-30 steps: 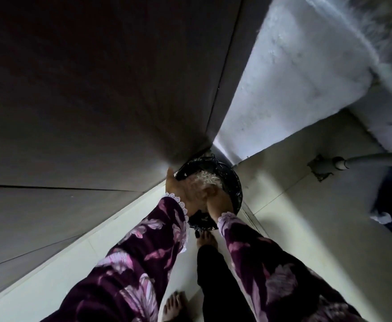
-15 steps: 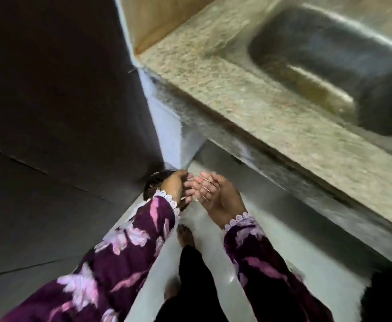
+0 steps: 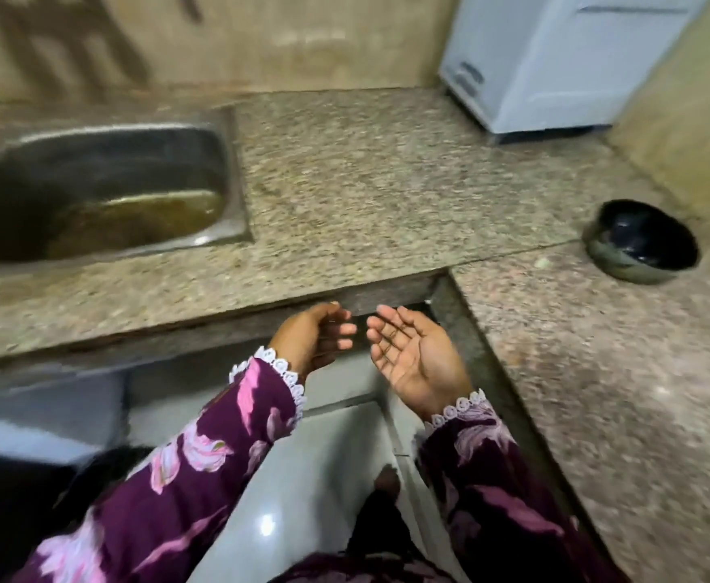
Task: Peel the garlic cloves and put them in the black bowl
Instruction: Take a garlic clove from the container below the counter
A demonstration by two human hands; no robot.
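Note:
The black bowl [image 3: 641, 241] sits on the speckled granite counter [image 3: 387, 183] at the right, near the wall. Its inside is too dark and blurred to make out. A small pale bit [image 3: 542, 263], maybe garlic, lies on the counter just left of the bowl. My left hand [image 3: 315, 338] hovers in front of the counter's inner corner, fingers loosely curled, holding nothing. My right hand [image 3: 416, 355] is beside it, palm up, fingers relaxed and empty. Both hands are well left of and nearer than the bowl.
A steel sink [image 3: 101, 183] with murky water is set into the counter at the left. A white appliance [image 3: 555, 61] stands at the back right corner. The counter wraps around in an L; pale floor tiles [image 3: 303, 477] and my feet lie below.
The view has swung up from a dark basket on the floor to the countertop. My hands left the basket, rose to counter height and now hold nothing.

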